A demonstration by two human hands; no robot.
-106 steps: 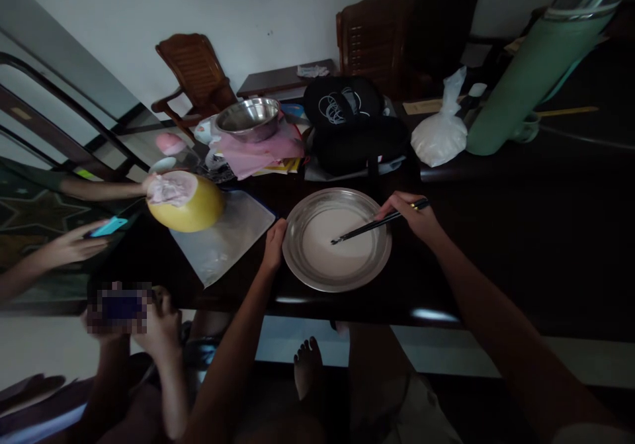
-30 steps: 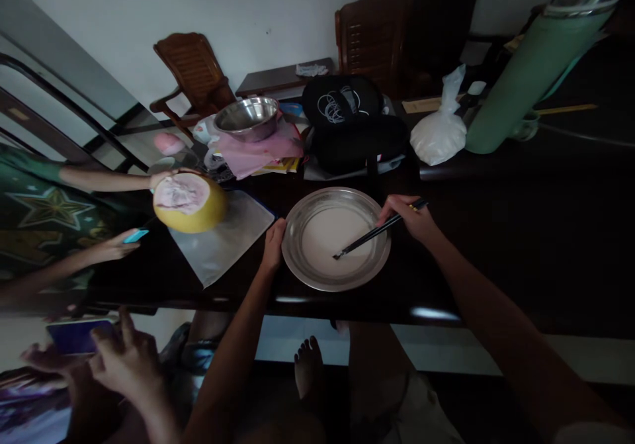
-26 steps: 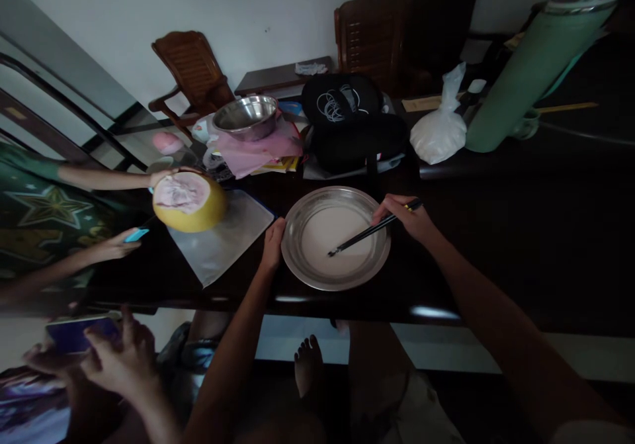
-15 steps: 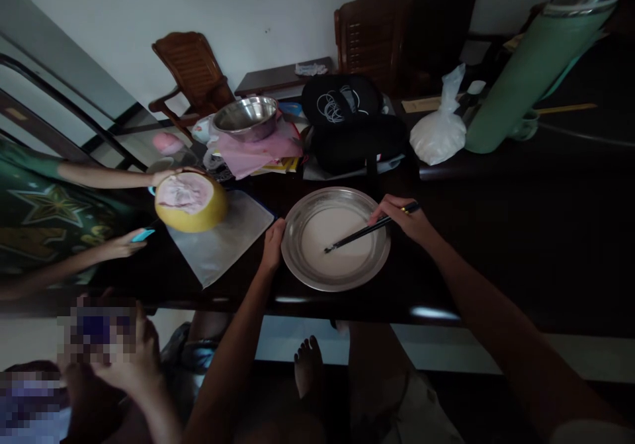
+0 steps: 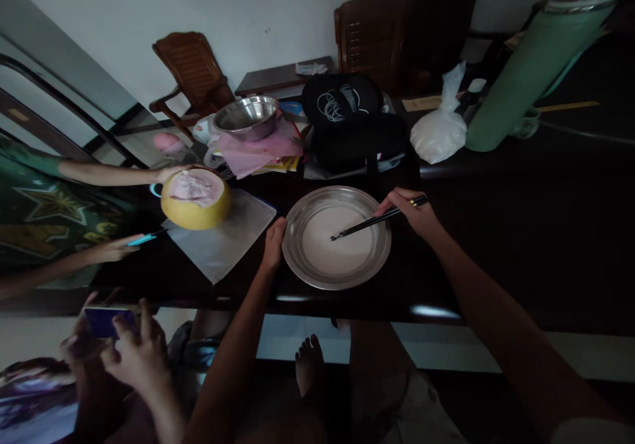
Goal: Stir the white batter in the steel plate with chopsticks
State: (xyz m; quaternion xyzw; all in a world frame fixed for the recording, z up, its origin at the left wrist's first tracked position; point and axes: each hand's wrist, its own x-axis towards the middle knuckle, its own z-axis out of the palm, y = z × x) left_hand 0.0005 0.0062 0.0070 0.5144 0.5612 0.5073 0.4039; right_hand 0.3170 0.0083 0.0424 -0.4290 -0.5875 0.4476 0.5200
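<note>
A wide metal basin (image 5: 336, 280) of milky white liquid (image 5: 322, 232) stands near the table's front edge. My left hand (image 5: 274, 240) grips its left rim, thumb on top and the other fingers mostly hidden. In my right hand (image 5: 404, 209), above the basin's right rim, is a pair of dark chopsticks (image 5: 370, 222) held slanting down to the left. Their whitened tips meet the liquid around the middle of the basin. To the left, another person's hand steadies a yellow pomelo (image 5: 198, 212) with its top cut off; that person's other hand holds a turquoise-handled knife (image 5: 143, 239).
A whitish sheet (image 5: 223, 252) lies under the pomelo. Behind are a metal bowl (image 5: 248, 116) on pink cloth, a black case (image 5: 354, 139), a tied bag of white powder (image 5: 439, 136) and a tall green bottle (image 5: 536, 77). Lower left, someone holds a phone (image 5: 110, 322).
The chopstick tips have shifted slightly right and away from me, along with my right hand. Beside me, the pomelo has moved a little right and the knife now points toward it.
</note>
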